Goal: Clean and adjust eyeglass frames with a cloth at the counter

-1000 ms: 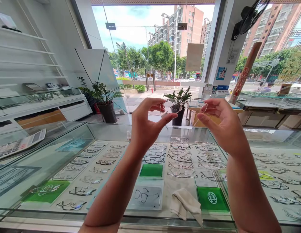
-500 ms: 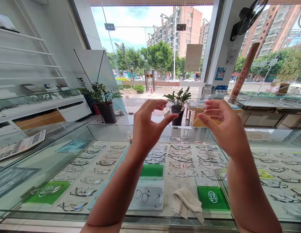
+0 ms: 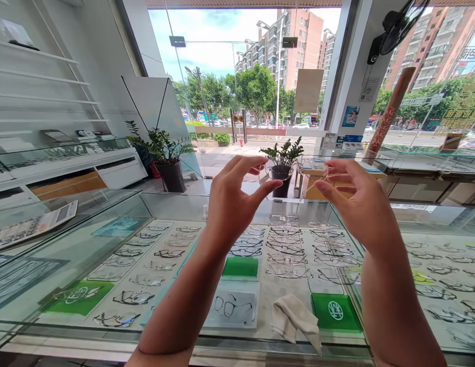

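A pair of thin-rimmed clear glasses is held up above the glass counter, its lenses facing the window. My left hand pinches its left side between thumb and fingers. On the other side, my right hand grips the right edge the same way. The thin frame is hard to make out against the bright background. Below, a beige cloth lies crumpled on the counter top, beside a green square with a white logo.
Rows of glasses fill the display counter. A calculator lies at the left. Potted plants stand beyond the counter, before the glass front. A wall fan hangs upper right.
The view has shifted slightly, so the background sits a little further right. Both hands still hold the glasses in nearly the same place.
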{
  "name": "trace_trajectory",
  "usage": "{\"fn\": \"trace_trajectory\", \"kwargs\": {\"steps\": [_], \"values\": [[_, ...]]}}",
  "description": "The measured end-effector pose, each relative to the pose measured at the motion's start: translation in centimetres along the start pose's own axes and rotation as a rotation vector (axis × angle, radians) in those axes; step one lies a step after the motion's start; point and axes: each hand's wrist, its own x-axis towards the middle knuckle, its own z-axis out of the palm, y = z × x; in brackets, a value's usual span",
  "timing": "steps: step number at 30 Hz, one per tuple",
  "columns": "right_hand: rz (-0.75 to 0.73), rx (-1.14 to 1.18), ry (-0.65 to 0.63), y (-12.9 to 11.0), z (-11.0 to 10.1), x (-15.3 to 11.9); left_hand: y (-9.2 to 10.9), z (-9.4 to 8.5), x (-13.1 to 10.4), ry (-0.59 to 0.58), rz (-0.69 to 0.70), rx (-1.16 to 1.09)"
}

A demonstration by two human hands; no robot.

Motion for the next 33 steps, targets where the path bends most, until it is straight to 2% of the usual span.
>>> {"fn": "trace_trajectory", "kwargs": {"steps": [6,20,33], "values": [[0.040,-0.007,-0.019,0.1,-0.3,-0.1,0.3,-0.1,0.1,-0.008,0.007,-0.009],[-0.006,-0.084,-0.045,0.0,-0.4,-0.3,1.3,0.0,-0.3,0.030,0.055,0.027],[0.060,-0.239,-0.085,-0.9,-0.5,-0.5,1.7,0.1,-0.4,0.013,0.047,0.054]]}}
